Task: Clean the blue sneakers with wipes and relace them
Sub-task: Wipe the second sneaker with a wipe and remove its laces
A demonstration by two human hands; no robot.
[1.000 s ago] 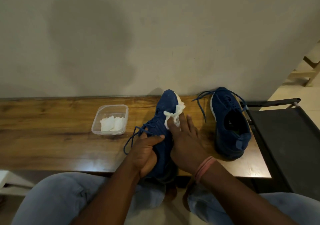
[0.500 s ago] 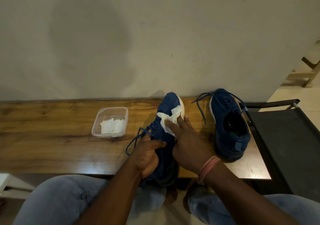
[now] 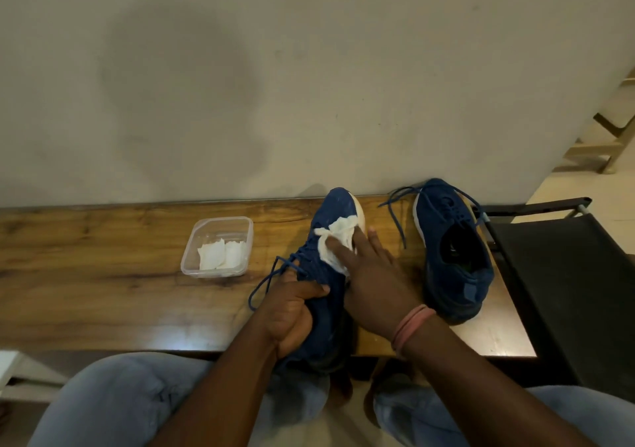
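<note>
sneaker (image 3: 331, 226) gripped by left hand (image 3: 292, 312), wipe (image 3: 335, 240) under right hand (image 3: 372, 285)

dark blue knit sneaker (image 3: 335, 206) is showing a cream sole edge, crumpled white wipe (image 3: 338, 237) is glowing against it, brown streaky-grained wooden table (image 3: 103, 274) is gleaming.

the left hand (image 3: 290, 312) grips the near blue sneaker (image 3: 330, 295) around its heel end, tilting it on the wooden table (image 3: 103, 274) – toe toward the wall (image 3: 309, 68). the right hand (image 3: 372, 283) presses a crumpled white wipe (image 3: 335, 240) against the shoe's upper with straight fingers. its loose lace (image 3: 268, 281) trails left. a clear plastic container (image 3: 220, 226) holding white wipes (image 3: 223, 255) sits left of it. the second blue sneaker (image 3: 450, 250) stands on the right – laces loose, beside a black chair (image 3: 567, 274). pink bands (image 3: 410, 324) circle the right wrist.
</note>
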